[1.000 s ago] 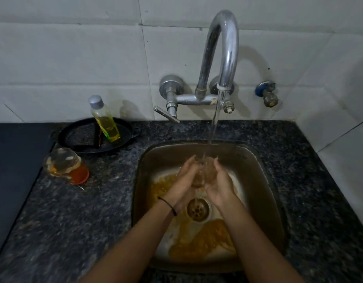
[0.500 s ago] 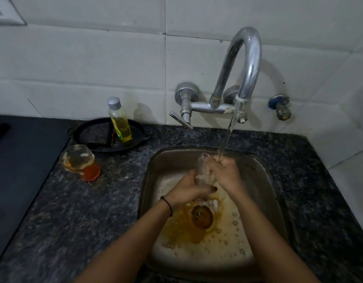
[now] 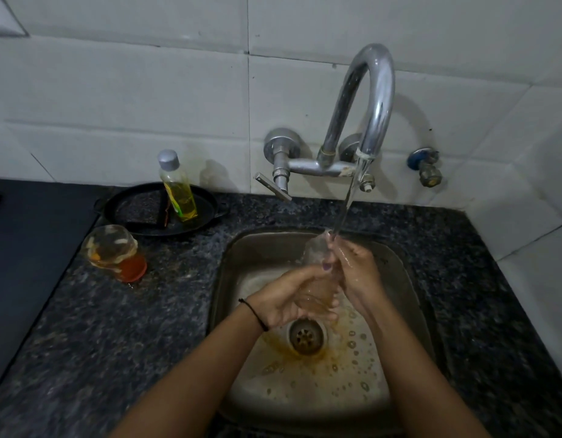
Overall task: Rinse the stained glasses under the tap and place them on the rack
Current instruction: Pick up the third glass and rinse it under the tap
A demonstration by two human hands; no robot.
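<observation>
Clear glass [image 3: 316,273]: held over sink [image 3: 409,279], roughly upright with slight tilt, mouth uppermost beneath tap [image 3: 373,99]; water stream [image 3: 347,203] strikes rim; walls wet, amber tint low inside; gripped round lower body by left hand [image 3: 289,298], upper part by right hand [image 3: 355,273]

Second glass [image 3: 114,251]: on counter left of sink, apart from it, lying tipped on side; orange residue pooled at lower end, walls stained

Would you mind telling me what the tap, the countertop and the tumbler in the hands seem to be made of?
Tap: polished metal, likely chromed or stainless, judging by its bright curved reflections.
Countertop: speckled dark stone, probably granite, with a dull sheen.
Tumbler: clear glass by the look of it, since the fingers show through it; clear plastic cannot be ruled out.
</observation>
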